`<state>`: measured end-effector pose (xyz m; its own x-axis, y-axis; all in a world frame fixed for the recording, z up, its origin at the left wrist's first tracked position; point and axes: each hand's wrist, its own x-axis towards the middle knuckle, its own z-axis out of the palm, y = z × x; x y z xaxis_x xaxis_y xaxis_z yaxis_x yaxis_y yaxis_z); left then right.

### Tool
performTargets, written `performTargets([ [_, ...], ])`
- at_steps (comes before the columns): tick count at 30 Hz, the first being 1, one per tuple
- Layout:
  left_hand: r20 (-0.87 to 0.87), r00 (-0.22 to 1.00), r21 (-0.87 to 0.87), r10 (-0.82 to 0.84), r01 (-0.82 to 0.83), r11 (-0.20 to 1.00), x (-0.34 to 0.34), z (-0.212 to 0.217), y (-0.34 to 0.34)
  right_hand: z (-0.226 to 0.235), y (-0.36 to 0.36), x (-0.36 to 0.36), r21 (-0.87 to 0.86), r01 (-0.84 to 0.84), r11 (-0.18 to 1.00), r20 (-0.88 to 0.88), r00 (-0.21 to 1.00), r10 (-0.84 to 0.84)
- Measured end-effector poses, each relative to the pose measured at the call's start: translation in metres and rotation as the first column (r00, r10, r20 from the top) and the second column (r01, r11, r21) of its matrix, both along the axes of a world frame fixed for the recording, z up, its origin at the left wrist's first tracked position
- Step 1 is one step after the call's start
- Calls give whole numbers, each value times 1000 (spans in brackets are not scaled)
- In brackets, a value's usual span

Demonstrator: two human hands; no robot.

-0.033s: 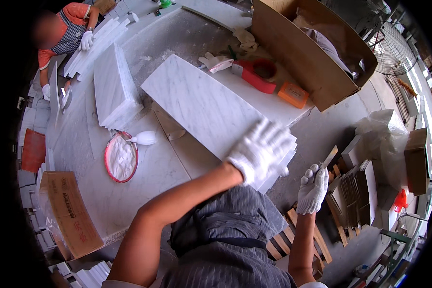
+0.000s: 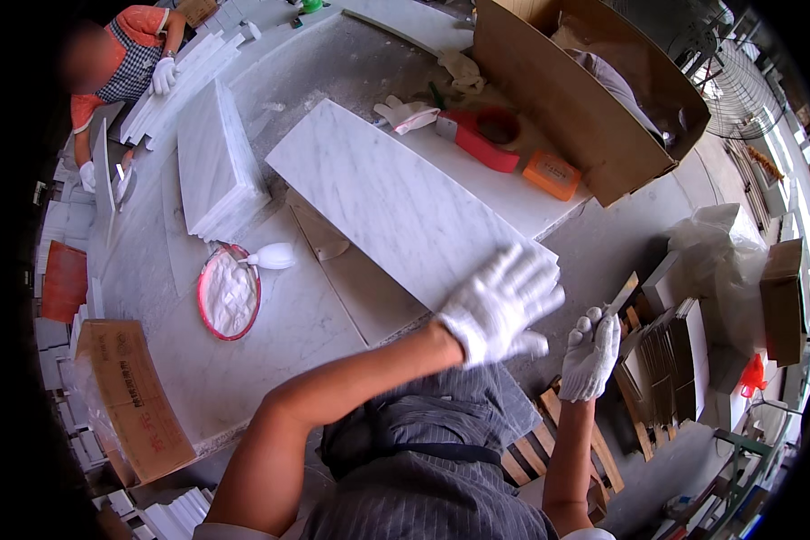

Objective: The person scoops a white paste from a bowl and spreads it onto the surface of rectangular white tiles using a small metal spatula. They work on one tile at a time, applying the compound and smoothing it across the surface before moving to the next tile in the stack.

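A long white-grey marble tile [image 2: 391, 193] lies slantwise in front of me, apparently on top of other pieces. At its near end my left hand [image 2: 504, 301], in a white glove, is spread palm down, fingers apart and slightly blurred. It holds nothing; whether it touches the surface I cannot tell. Off the table's right side, my gloved right hand [image 2: 589, 358] is turned palm up with its fingers curled around a putty knife [image 2: 623, 292]. The thin flat blade sticks out beyond the fingertips, while the handle is hidden in the hand.
A red-rimmed bowl of white powder [image 2: 229, 295] stands left, beside a white squeeze bottle [image 2: 273, 256]. Stacked tiles [image 2: 216, 162] lie behind. A red tape dispenser [image 2: 477, 139], an orange box [image 2: 551, 175] and a large carton [image 2: 576, 99] are far right. A co-worker [image 2: 130, 58] works far left.
My left hand has slid a little toward me and to the right, off part of the tile's near end. My right hand with the putty knife has barely moved.
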<state>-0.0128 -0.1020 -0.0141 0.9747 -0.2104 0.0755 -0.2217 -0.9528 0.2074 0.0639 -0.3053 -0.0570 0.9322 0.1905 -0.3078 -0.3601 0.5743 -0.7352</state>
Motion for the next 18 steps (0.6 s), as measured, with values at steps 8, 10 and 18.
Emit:
performTargets([
  [8,-140,964,-527,-225,120,841,-114,-23,-65,-18,-38,-7,-24,52,998,-58,997,-53],
  [10,-65,998,-658,17,-56,751,-144,-47,-58,-23,-39,-12,-26,20,999,-73,997,-22],
  [18,-292,787,-768,543,-532,358,-165,-31,-28,-7,7,-11,-152,-98,984,51,993,107],
])
